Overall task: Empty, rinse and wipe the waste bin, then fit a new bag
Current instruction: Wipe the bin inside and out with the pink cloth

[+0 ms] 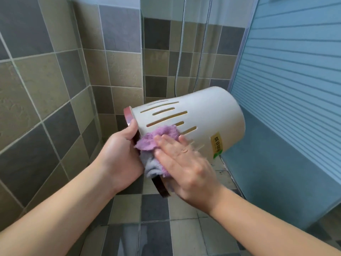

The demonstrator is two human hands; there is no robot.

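Wiping is the step in hand, judging by the cloth against the bin's wall. The waste bin (199,117) is being held on its side at the centre of the frame, above the tiled floor (177,235), its base pointing toward the upper right and its pink rim (127,116) toward the left. It is looking like a light, stiff plastic shell with slots cut through the wall, so one hand is carrying it easily; the smooth wall is probably slippery if wet, and the rim is likely the surest place to take hold, being a firm edge that fingers can hook over.

The left hand (121,156) is sitting at the rim, left of centre, thumb curled over the outside and the remaining fingers hidden, presumably inside the mouth, gripping it. The right hand (184,159) is lying just below and in front of the bin's wall, fingers nearly straight and together, pressing a purple cloth (156,139) flat against the plastic. The cloth is soft and bunching, its lower folds hanging between the two hands. A yellow label (217,145) is showing near the base, right of the fingertips.
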